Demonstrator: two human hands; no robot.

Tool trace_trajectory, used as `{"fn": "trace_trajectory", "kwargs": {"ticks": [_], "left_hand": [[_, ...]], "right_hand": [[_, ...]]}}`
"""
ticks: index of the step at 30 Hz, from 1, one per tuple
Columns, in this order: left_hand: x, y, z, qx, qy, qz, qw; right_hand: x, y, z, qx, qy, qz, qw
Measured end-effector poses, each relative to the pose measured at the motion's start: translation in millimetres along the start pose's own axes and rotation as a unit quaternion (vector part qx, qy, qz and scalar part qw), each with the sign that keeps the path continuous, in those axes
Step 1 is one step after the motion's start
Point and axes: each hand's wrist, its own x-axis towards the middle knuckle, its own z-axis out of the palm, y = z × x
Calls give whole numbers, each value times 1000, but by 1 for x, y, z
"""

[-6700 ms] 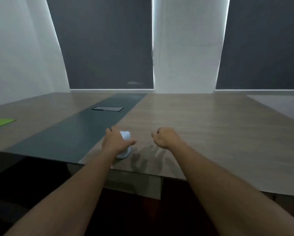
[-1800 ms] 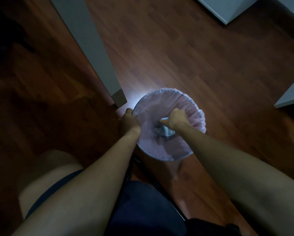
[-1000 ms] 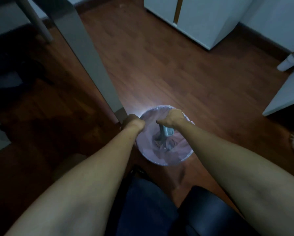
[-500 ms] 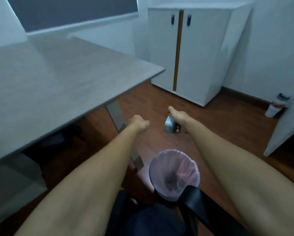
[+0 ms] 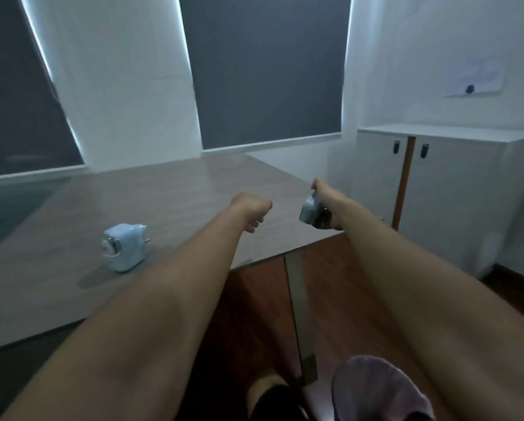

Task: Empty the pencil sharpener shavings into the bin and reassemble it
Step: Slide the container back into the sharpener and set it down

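The pale blue pencil sharpener body stands on the wooden table, left of both arms. My right hand is shut on the clear shavings tray, held in the air over the table's right corner. My left hand hovers over the table as a closed fist with nothing seen in it, between the sharpener body and the tray. The bin, lined with a pale pink bag, stands on the floor at the bottom right, partly hidden by my right forearm.
A white two-door cabinet stands against the right wall. A grey table leg runs down beside the bin. Dark blinds cover the windows behind the table. A dark chair edge shows at the bottom.
My view has swung up from the bin to the table. My right hand has lifted the tray out of the bin up to table height. My left hand has let go of the bin rim.
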Motion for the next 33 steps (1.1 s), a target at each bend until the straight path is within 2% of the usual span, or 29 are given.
{"fn": "trace_trajectory", "kwargs": {"ticks": [8,12,16,20,24,28,33], "left_hand": [[-27,-69,-122,12,183,-39,982],[-41,-110,-162,67,285,-55,955],[-52,-152,-185,69,372,-66,923],[-51,-198,-186,36,351,-112,929],[-39,-231,-169,-33,338,-85,937],[-25,-237,-158,-95,377,-42,920],[-6,-244,-167,-214,370,-104,898]], "right_hand": [[-17,-28,131,-10,-127,-20,992],[-18,-22,192,6,-190,-40,981],[-26,-11,237,32,-226,-57,972],[-24,4,266,62,-230,-60,969],[-15,15,281,125,-235,-41,963],[-7,20,286,154,-249,-27,956],[4,26,290,161,-270,19,949]]}}
